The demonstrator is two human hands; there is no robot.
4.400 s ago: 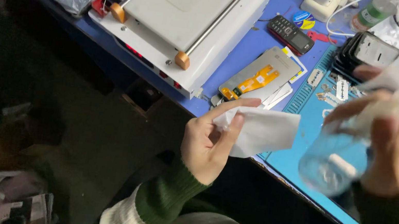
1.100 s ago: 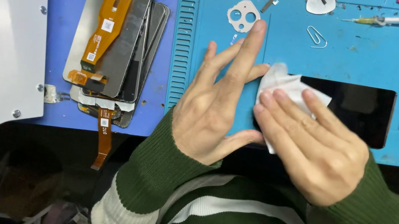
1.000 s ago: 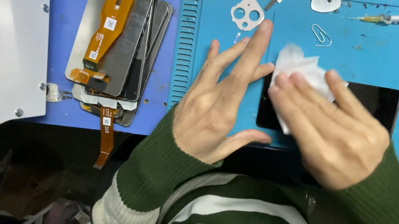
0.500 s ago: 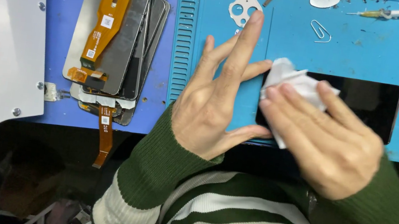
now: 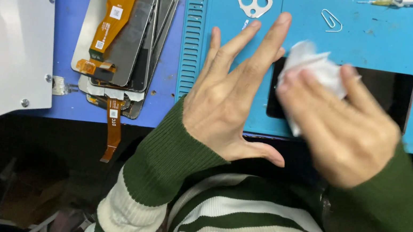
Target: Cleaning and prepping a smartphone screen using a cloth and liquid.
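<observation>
Right hand (image 5: 347, 133) presses crumpled white wipe (image 5: 310, 66) under pinching grip onto dark phone screen (image 5: 387, 95), flat on blue mat (image 5: 305, 27) atop worktop. Left hand (image 5: 227, 100), fingers spread, rests at screen's left end, apparently steadying it. Spare display panels (image 5: 120, 39) stacked left, clear of wiping.

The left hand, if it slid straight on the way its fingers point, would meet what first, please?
Probably the white camera-hole cutout just beyond the left hand: its fingers point up the blue mat toward it, though height is unclear.
</observation>
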